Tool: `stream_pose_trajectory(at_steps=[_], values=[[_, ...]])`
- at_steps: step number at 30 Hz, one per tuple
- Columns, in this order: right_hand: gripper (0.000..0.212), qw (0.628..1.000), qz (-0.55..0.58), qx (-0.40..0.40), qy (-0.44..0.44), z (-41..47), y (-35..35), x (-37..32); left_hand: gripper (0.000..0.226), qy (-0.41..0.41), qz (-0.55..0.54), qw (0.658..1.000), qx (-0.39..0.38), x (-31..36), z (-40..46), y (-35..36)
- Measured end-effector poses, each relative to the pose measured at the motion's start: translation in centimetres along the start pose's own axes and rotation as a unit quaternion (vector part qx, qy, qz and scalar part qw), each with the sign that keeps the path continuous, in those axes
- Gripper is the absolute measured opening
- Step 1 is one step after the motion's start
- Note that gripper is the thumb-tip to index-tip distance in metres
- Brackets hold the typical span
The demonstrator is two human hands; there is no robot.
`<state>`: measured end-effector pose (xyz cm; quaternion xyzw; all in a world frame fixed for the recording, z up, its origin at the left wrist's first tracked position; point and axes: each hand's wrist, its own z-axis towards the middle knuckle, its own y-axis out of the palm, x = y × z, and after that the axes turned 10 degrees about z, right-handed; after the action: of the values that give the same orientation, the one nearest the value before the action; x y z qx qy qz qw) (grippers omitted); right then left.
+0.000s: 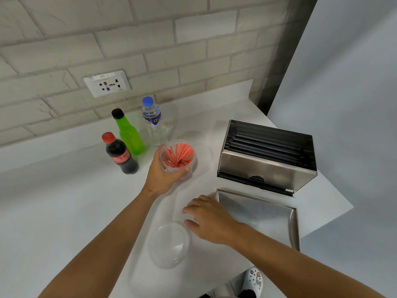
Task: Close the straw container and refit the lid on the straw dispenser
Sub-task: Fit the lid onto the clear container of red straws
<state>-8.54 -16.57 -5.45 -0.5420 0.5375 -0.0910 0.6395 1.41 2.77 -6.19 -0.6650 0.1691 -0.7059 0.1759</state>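
Observation:
My left hand (164,176) grips a clear round straw container (178,157) full of red straws, upright on the white counter with its top open. The container's clear round lid (169,244) lies flat on the counter near the front edge. My right hand (207,218) hovers just right of that lid, fingers spread, fingertips at its rim, holding nothing. A steel straw dispenser (266,166) stands at the right with its top open, black straws showing inside. Its steel lid (260,211) lies on the counter in front of it.
Three bottles stand behind the container: a cola bottle (120,155), a green bottle (129,134) and a water bottle (153,121). A wall socket (107,82) sits on the brick wall. The counter edge (335,214) runs close past the dispenser. A white shoe (254,278) shows below.

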Motion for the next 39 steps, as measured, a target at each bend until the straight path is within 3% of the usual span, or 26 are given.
stream_pose_trajectory(at_steps=[5, 10, 17, 24, 31, 39], values=[[0.044, 0.991, -0.12, -0.059, 0.014, 2.2, 1.8, -1.5, 0.085, 0.025, 0.003, 1.0, -0.004, 0.8, -0.4, -0.7], [0.033, 0.99, -0.14, -0.033, 0.014, 3.1, 2.5, -1.7, 0.086, 0.05, 0.002, 0.999, -0.007, 2.1, -1.5, -1.8], [0.023, 0.995, 0.044, 0.058, 0.066, 1.5, -0.4, -2.0, 0.086, 0.068, -0.021, 0.997, 0.003, 4.5, -3.6, -3.3], [0.007, 0.945, 0.247, 0.176, 0.123, -2.5, -5.3, 0.1, 0.091, 0.07, -0.04, 0.997, -0.005, 7.1, -5.0, -3.4], [0.025, 0.894, 0.325, 0.268, 0.155, -7.8, -11.4, 1.5, 0.09, 0.079, -0.048, 0.995, -0.033, 9.0, -5.6, -2.2], [0.024, 0.894, 0.279, 0.345, 0.06, -10.9, -14.6, -0.2, 0.082, 0.073, -0.061, 0.992, -0.083, 10.9, -7.0, 0.8]])
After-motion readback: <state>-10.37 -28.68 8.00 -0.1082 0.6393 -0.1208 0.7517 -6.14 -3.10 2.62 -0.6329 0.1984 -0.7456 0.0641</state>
